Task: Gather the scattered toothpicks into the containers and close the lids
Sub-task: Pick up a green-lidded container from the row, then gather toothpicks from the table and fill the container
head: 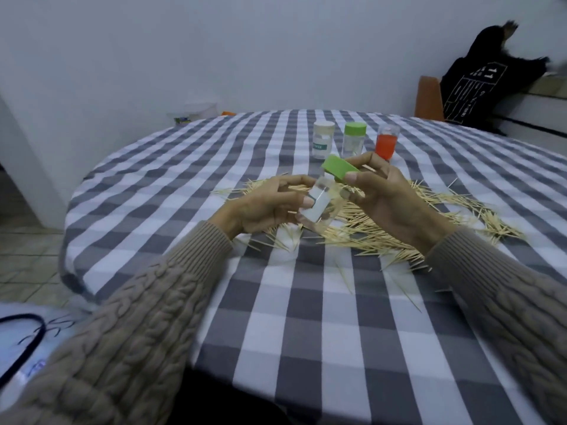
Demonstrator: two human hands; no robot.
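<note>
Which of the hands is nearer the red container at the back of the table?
Right. The right hand, pinching the green lid, sits just in front of the red container. The left hand, holding the clear container, is farther to the left.

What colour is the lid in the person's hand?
Bright green. The right hand holds the lid, seen in the head view.
</note>
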